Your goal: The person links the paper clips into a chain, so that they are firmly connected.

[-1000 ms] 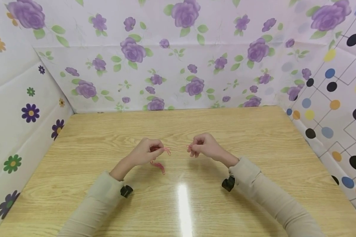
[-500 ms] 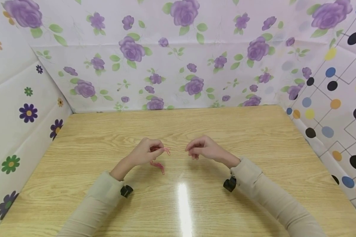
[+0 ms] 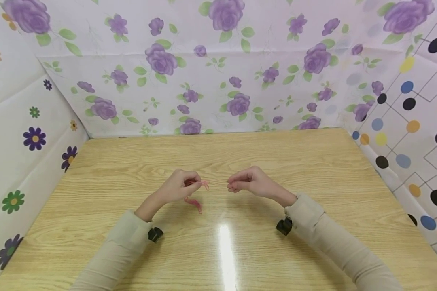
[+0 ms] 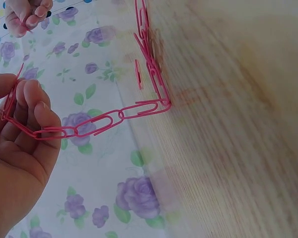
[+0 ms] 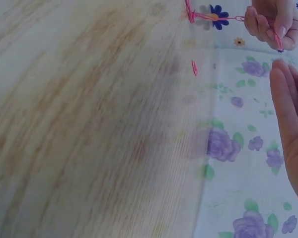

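Note:
My left hand point(image 3: 178, 186) pinches the end of a chain of pink paper clips point(image 4: 97, 124) between thumb and fingers. In the left wrist view the chain crosses the palm, hangs past the fingers and runs down to the table, where its lower part point(image 3: 194, 203) lies bunched. To the right, and apart from it, my right hand point(image 3: 253, 184) holds thumb and fingertips together. A sliver of a pink paper clip point(image 4: 26, 23) shows between those fingertips in the left wrist view; the head view hides it. A single loose paper clip point(image 5: 194, 68) lies on the table near the chain.
The wooden table point(image 3: 295, 157) spreads out around both hands. Behind it stands a backdrop with purple flowers point(image 3: 204, 81), with patterned sheets at the left and right sides. A bright light reflection point(image 3: 225, 254) streaks the table's front.
The right hand's fingers have shifted and straightened somewhat, drawing together at the tips, and the clip there has passed out of sight in the head view. The left hand has stayed still with the chain.

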Demonstrator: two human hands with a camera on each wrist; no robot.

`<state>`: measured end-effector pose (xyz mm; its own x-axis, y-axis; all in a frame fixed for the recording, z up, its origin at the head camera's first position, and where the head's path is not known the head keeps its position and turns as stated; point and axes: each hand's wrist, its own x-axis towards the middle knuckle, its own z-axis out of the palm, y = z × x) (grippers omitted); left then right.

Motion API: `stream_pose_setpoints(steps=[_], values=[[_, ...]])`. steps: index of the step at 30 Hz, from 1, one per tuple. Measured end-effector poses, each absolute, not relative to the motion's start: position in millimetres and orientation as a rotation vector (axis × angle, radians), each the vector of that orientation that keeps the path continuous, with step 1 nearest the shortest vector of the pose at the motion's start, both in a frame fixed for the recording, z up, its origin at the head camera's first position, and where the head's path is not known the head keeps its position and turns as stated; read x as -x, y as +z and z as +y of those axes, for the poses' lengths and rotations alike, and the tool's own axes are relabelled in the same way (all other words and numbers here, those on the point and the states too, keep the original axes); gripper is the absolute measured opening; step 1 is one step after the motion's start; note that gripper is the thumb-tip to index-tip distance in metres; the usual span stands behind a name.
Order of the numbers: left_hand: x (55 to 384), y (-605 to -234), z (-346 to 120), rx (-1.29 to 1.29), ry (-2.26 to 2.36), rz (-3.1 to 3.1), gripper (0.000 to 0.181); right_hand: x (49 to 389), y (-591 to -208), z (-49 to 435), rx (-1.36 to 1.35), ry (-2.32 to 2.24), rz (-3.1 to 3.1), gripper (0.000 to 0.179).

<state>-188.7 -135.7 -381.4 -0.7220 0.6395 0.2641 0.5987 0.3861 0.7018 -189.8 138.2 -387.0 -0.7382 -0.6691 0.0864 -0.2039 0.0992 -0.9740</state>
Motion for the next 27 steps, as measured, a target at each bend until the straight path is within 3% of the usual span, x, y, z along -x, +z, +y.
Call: stream_pose_setpoints(steps=[11, 20, 27], values=[[188.9, -380.3, -135.2, -1.147, 1.267, 2.561, 0.016, 191.2, -387.3, 141.2, 0.831, -1.577, 2.21, 0.02], [188.1, -378.9, -133.8, -1.133, 1.268, 2.551, 0.017, 190.5, -388.9, 139.7, 1.152, -1.354, 2.332, 0.023], [187.7, -378.4, -132.2, -1.133, 1.258, 2.556, 0.016, 188.0, -388.4, 139.2, 0.95, -1.374, 2.366, 0.01]])
